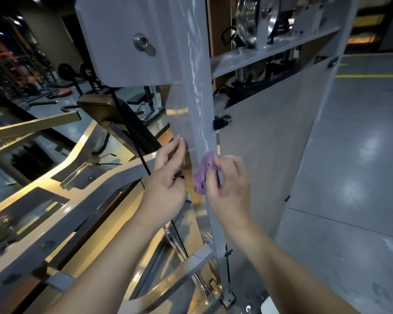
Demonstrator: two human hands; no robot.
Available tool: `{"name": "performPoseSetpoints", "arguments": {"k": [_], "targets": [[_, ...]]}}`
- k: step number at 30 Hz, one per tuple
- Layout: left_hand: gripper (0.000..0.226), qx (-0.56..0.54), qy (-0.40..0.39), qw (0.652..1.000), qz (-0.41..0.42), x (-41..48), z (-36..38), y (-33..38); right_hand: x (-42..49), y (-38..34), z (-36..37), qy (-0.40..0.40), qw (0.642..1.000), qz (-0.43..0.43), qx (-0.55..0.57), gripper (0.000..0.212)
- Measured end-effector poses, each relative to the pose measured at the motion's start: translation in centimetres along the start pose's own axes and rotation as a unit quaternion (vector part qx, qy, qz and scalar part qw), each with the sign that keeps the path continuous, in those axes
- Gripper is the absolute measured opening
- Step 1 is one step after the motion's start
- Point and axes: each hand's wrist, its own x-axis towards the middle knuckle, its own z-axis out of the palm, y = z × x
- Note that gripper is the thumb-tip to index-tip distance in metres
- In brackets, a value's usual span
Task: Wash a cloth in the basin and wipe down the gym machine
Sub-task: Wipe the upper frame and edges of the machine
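Observation:
A grey gym machine fills the view; its upright post (200,105) runs from top centre down to the floor and shows wet streaks. My right hand (227,184) grips a crumpled purple cloth (203,173) and presses it against the post at mid height. Just to the left, my left hand (170,175) rests with straight fingers on the post's left face, its fingertips touching the edge. No basin is in view.
A clear shield panel (270,143) is bolted right of the post. Pulleys (247,21) sit at the top. Grey frame arms (55,214) and a padded seat (100,107) lie to the left. Grey floor (361,155) spreads to the right; other gym equipment stands at the far left.

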Motion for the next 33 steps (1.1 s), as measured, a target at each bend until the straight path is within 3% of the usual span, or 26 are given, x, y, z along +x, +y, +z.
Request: {"name": "performPoseSetpoints", "arguments": {"k": [4, 7, 13, 17, 21, 33], "targets": [[0.074, -0.009, 0.004, 1.0, -0.006, 0.5, 0.0, -0.3, 3.8, -1.8, -0.1, -0.012, 1.0, 0.006, 0.006, 0.015], [0.079, -0.019, -0.014, 1.0, -0.009, 0.3, -0.1, -0.2, 0.5, 0.5, 0.5, 0.007, 1.0, -0.021, -0.011, 0.016], [0.085, -0.026, -0.037, 0.999, -0.022, 0.5, -0.6, -0.6, -1.2, 0.3, 0.8, -0.002, 0.998, 0.057, 0.005, 0.027], [0.083, -0.025, -0.049, 0.998, -0.024, 0.5, -0.9, -0.4, -1.6, 0.6, -0.2, -0.021, 1.0, 0.012, 0.005, 0.019], [0.082, -0.015, -0.055, 0.998, -0.01, 0.6, -1.0, -0.7, -1.1, -0.2, -0.8, -0.04, 0.995, 0.082, 0.033, 0.022], [0.081, 0.026, -0.066, 0.997, -0.015, 0.4, -1.0, 0.4, -0.6, -1.6, 0.1, 0.042, 0.968, 0.222, 0.112, 0.015]]}}
